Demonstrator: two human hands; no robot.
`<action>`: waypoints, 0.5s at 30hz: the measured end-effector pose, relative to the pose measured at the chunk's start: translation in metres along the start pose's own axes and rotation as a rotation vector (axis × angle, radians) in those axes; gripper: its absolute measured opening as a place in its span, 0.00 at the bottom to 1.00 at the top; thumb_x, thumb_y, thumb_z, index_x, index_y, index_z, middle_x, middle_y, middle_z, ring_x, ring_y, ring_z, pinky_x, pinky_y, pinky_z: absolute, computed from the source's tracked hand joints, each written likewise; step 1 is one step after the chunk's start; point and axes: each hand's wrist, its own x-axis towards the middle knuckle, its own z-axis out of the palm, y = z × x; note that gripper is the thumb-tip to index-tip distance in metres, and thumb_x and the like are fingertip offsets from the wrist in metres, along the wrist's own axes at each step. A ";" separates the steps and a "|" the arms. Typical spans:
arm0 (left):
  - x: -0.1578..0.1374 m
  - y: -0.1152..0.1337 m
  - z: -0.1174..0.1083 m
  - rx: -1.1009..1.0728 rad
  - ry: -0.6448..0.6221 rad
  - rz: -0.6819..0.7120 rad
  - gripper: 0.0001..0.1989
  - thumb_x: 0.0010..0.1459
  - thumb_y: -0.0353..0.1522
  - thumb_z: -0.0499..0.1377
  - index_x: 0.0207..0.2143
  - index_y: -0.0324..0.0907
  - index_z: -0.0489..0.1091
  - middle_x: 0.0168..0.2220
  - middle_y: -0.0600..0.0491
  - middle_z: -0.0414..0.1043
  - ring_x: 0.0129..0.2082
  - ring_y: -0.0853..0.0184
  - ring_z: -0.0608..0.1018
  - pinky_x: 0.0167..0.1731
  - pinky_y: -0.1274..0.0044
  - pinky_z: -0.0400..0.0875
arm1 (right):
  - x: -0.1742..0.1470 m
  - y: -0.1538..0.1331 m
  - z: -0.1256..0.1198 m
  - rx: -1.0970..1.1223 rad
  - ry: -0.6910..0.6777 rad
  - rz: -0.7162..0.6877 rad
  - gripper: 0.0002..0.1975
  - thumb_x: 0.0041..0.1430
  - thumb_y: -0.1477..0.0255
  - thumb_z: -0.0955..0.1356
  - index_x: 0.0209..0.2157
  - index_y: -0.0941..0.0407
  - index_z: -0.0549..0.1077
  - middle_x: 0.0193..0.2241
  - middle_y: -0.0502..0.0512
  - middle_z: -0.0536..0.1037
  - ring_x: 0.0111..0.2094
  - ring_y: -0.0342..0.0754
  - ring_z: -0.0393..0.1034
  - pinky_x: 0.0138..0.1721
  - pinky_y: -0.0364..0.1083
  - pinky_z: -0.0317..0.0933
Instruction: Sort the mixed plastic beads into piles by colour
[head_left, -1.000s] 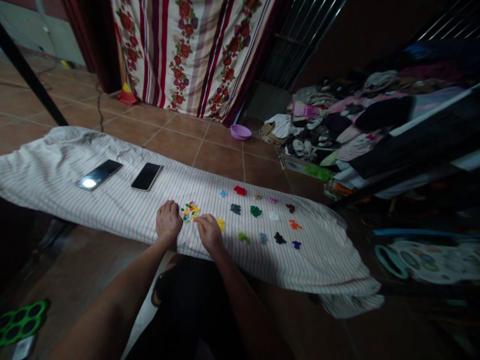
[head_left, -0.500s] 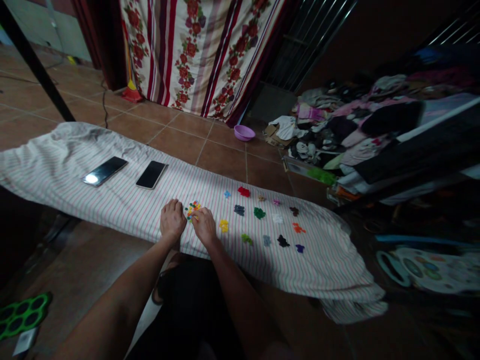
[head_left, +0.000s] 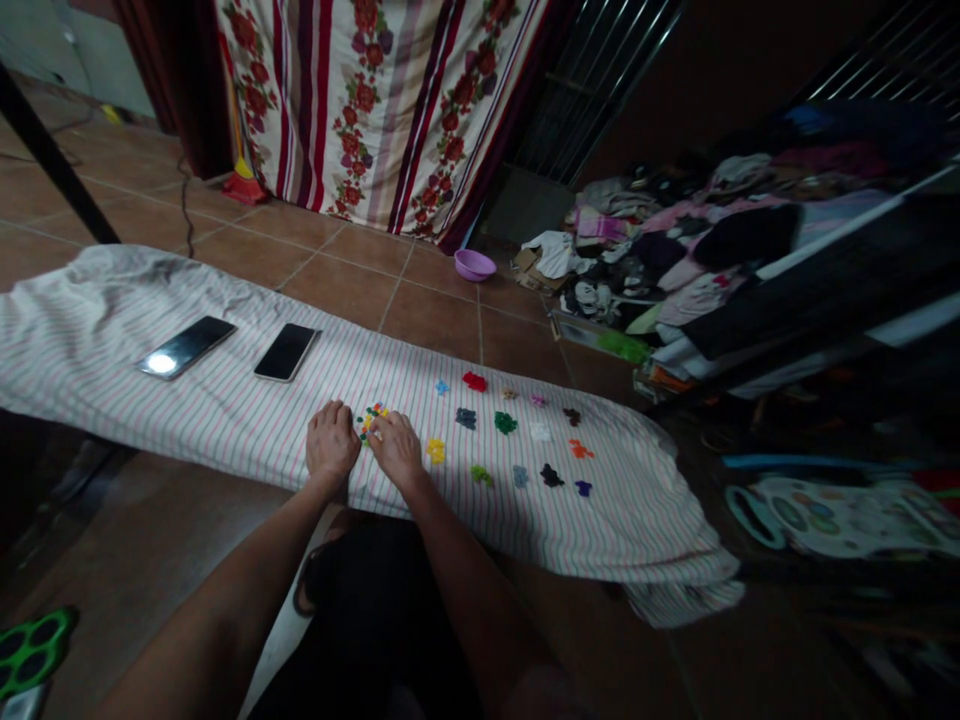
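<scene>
A mixed heap of tiny coloured pieces (head_left: 370, 416) lies on the striped cloth between my hands. My left hand (head_left: 332, 442) rests palm down against the heap's left side, fingers extended forward. From the right, my right hand (head_left: 397, 448) dips its bent fingers into the heap, thumb and fingertips close together; whatever they grip is too small to make out. Small one-colour piles spread to the right, among them yellow (head_left: 436, 451), dark grey (head_left: 466, 418), red (head_left: 474, 381), dark green (head_left: 505, 423), lime green (head_left: 481, 476), black (head_left: 551, 475) and orange (head_left: 580, 449).
Two phones (head_left: 187, 347) lie left on the striped cloth (head_left: 600, 545), which covers a long narrow surface. Beyond are a purple basin (head_left: 475, 265) on the tiled floor, a floral curtain (head_left: 367, 110) and heaped clothes (head_left: 667, 240). A green-ringed object (head_left: 34, 650) sits low at left.
The whole view has shifted slightly, so things appear further left. My right hand's fingers have moved a little within the mixed heap. My left hand keeps its place beside it.
</scene>
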 end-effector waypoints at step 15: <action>0.000 0.002 0.000 0.059 0.004 0.002 0.13 0.60 0.27 0.48 0.43 0.38 0.69 0.51 0.41 0.71 0.53 0.55 0.70 0.51 0.64 0.62 | 0.008 0.021 -0.007 0.263 0.082 0.094 0.10 0.52 0.78 0.64 0.36 0.53 0.70 0.34 0.50 0.75 0.34 0.44 0.69 0.42 0.44 0.64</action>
